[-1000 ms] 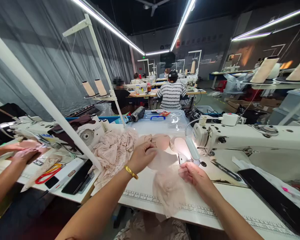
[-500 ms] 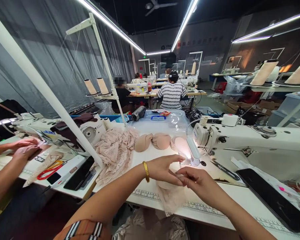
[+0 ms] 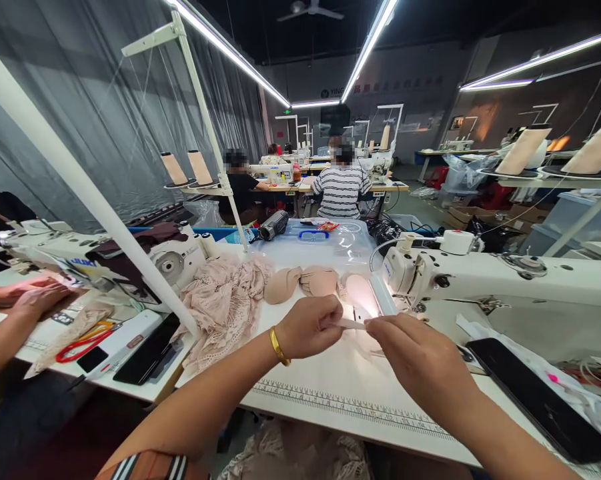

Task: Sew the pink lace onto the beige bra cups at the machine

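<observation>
Between my two hands a narrow edge of pale beige fabric (image 3: 351, 325) is stretched, in front of the lit needle area of the sewing machine (image 3: 480, 273). My left hand (image 3: 307, 327), above a gold bracelet, is closed on the left end of the edge. My right hand (image 3: 417, 350) pinches the right end, its fingertips pressed together and its back towards me. The rest of the fabric is mostly hidden behind my hands. Beyond them lie beige molded bra cups (image 3: 319, 281) in a row, and to the left is a heap of beige lace (image 3: 223, 293).
A black phone (image 3: 540, 400) lies at the right on white material. A printed ruler (image 3: 330, 402) runs along the table's front edge. At the left stands a thread stand pole (image 3: 100, 193), with a co-worker's hands (image 3: 35, 297) at another machine. A clear plastic box (image 3: 305, 243) stands behind the table.
My hands have risen slightly and drawn apart, with the fabric edge now taut between them. The lace piece that hung over the ruler has been lifted away. My left fingers have closed.
</observation>
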A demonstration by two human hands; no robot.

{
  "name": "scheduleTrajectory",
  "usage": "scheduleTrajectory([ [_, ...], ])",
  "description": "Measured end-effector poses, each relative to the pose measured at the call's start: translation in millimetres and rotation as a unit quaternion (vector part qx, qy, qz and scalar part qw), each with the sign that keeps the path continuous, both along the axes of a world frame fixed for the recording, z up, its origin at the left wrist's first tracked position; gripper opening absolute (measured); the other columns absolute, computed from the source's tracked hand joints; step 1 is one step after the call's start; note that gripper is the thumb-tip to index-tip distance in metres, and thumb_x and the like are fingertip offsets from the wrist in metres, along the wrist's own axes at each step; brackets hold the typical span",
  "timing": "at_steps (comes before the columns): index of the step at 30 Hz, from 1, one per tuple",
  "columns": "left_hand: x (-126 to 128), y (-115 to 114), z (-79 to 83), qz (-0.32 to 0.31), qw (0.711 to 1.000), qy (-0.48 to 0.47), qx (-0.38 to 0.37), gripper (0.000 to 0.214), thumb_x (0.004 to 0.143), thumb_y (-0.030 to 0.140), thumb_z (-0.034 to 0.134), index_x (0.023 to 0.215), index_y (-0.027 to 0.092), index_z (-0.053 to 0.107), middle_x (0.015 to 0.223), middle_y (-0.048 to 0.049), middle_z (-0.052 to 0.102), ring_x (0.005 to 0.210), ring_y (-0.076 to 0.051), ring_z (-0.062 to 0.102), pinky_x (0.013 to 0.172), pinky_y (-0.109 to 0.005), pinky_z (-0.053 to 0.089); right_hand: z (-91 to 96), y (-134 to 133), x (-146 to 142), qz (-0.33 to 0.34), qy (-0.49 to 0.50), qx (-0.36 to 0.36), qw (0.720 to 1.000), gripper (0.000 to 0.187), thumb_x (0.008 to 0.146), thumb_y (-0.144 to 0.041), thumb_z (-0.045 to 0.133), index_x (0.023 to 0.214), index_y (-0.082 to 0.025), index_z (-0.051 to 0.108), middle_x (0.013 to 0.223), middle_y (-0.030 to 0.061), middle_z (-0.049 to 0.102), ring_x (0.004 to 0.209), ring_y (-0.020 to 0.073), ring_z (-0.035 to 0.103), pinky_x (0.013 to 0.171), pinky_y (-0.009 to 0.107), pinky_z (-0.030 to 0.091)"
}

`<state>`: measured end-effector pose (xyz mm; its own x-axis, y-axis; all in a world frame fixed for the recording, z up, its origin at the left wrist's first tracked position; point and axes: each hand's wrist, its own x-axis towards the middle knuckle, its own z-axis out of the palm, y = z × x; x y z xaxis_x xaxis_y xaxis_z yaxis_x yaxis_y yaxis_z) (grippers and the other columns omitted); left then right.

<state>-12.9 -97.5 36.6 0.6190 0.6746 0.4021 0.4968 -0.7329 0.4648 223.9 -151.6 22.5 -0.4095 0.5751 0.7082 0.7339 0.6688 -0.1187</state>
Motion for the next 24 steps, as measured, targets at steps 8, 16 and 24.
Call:
scheduleTrajectory([
  [8,13,0,-40.9,-0.111,0.917,0.327,0.200,0.016,0.092,0.031,0.069,0.087,0.018,0.062,0.087,-0.0052,0.067,0.088,-0.024,0.062,0.078,-0.039,0.047,-92.2,28,11,0.055,-0.014,-0.136,0.989,0.030,0.101,-0.015,0.044,0.107,-0.026,0.072,0.098,0.0031,0.077,0.082,0.0191,0.072,0.068,0.029,0.056],
  [16,56,45,-68.4,-0.091,0.919,0.364,0.121,0.010,0.088,0.023,0.069,0.083,0.018,0.062,0.081,-0.0059,0.062,0.068,-0.021,0.060,0.056,-0.033,0.040,-102.0,64,61,0.100,-0.048,-0.165,0.980,0.038,0.101,-0.016,0.043,0.123,-0.029,0.072,0.120,0.0066,0.076,0.106,0.0242,0.068,0.085,0.037,0.056],
  [24,53,48,-89.8,-0.118,0.938,0.265,0.188,0.021,0.097,0.023,0.053,0.077,0.017,0.056,0.089,-0.0067,0.059,0.081,-0.021,0.054,0.076,-0.037,0.044,-101.3,56,72,0.103,-0.035,-0.194,0.975,0.037,0.101,-0.018,0.048,0.123,-0.035,0.073,0.100,0.0060,0.074,0.089,0.0209,0.065,0.078,0.034,0.056],
])
